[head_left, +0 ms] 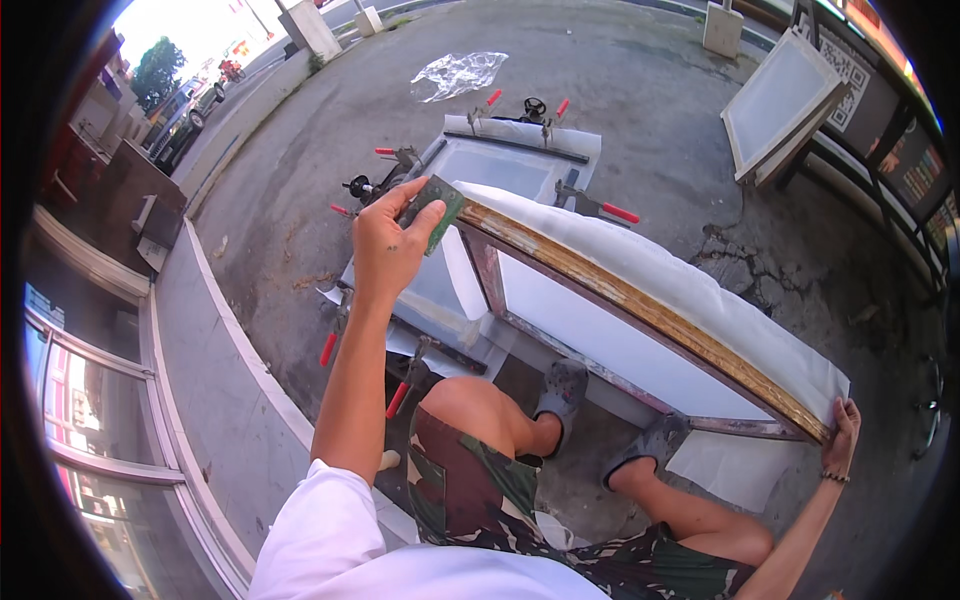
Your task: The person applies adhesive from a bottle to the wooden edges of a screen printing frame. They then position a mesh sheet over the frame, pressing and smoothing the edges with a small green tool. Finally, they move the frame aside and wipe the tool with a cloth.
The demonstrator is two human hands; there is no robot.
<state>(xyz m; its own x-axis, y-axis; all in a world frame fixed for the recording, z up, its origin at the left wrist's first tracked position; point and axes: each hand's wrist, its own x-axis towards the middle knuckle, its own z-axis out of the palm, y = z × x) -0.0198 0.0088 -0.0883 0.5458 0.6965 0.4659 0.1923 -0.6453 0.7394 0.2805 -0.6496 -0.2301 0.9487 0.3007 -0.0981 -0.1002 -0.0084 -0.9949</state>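
Pinching one green pad (pixel 452 204), left hand (pixel 392 240); gripping one wooden frame (pixel 640 312), right hand (pixel 842 440); two grey clogs (pixel 563 392)

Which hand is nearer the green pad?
Left: the left hand grips the green pad. The right hand is apart from it, at the wooden frame's opposite end.

Crumpled clear plastic (pixel 458 76) lies on grey concrete ground (pixel 640 90), cracked toward the right. At upper left, a dark vehicle (pixel 184 122) stands near a leafy green tree (pixel 158 72). Pale-framed glass windows (pixel 105 402) fill the lower left edge. At upper right are a pale concrete block (pixel 722 30) and, farther right, a dark sign board (pixel 905 155).
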